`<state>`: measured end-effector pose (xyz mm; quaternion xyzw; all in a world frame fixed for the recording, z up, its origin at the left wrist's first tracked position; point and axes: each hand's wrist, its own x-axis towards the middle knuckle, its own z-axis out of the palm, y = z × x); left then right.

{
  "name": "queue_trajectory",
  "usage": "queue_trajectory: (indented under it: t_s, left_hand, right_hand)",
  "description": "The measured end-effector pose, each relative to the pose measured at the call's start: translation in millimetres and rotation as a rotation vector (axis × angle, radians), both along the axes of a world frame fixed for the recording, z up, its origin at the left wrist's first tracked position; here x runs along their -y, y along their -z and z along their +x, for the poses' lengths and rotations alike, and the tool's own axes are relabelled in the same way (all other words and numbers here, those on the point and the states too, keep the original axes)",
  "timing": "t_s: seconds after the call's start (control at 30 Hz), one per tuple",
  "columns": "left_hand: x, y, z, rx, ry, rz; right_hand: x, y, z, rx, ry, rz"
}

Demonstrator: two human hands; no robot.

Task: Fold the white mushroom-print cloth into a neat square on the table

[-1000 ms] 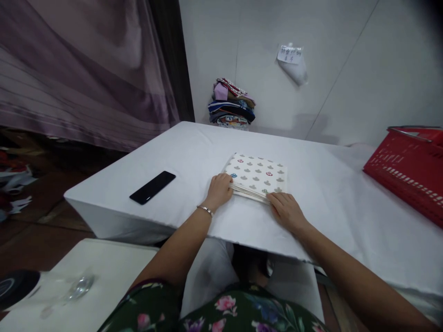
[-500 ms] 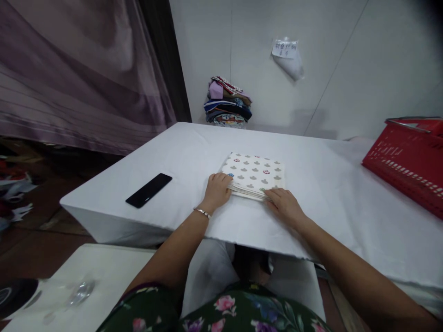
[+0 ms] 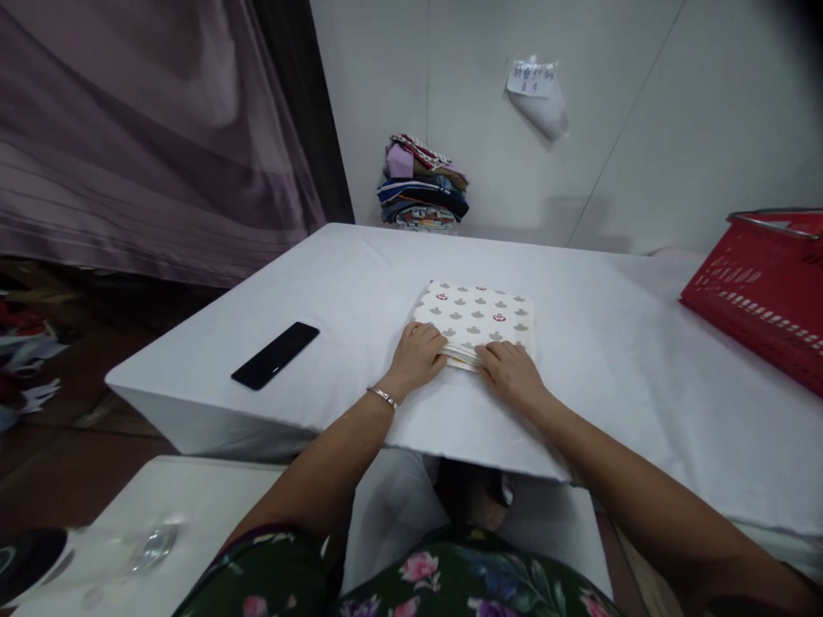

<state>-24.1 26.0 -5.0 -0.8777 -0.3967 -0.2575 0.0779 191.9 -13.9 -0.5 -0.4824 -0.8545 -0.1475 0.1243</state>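
Note:
A folded white cloth (image 3: 476, 311), printed with grey shapes and a few red ones, lies flat on the white-covered table in front of me. My left hand (image 3: 419, 353) grips its near left part, fingers on top and thumb at the layered front edge. Closer to the near right corner, my right hand (image 3: 509, 370) holds the same edge with bent fingers. Several stacked layers show between the two hands. A bracelet (image 3: 384, 396) circles my left wrist.
A black phone (image 3: 275, 356) lies on the table (image 3: 360, 283) to the left. On the right stands a red basket (image 3: 765, 291). A pile of folded fabrics (image 3: 423, 184) sits beyond the far edge, by the wall. A white stool-like surface (image 3: 193, 506) is at lower left.
Both hands have moved inward along the cloth's near edge, closer to each other. The fingers now lie further over the front of the cloth, which stays in nearly the same place.

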Motion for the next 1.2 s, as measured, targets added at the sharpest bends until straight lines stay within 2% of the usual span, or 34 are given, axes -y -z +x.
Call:
queue_trajectory:
  t_s: [0.23,0.33,0.67,0.87,1.2]
  left_hand:
    - [3,-3.0,0,0.007,0.027,-0.036]
    - [3,-2.4,1,0.005,0.038,-0.066]
    - [9,-6.6,-5,0.023,0.062,-0.14]
    - [6,-1.1,-4,0.013,0.047,-0.121]
    - [-3,1.6,5,-0.024,-0.024,-0.003]
  right_hand:
    - [-2,7.2,12,0.017,-0.076,0.112]
    - [3,13.2,14,0.009,-0.12,0.093]
    - [11,18.9,12,-0.038,-0.096,0.057]
    - [8,26.2,12,-0.051,-0.1,0.065]
    - [-3,20.6,15,-0.048,-0.094,0.085]
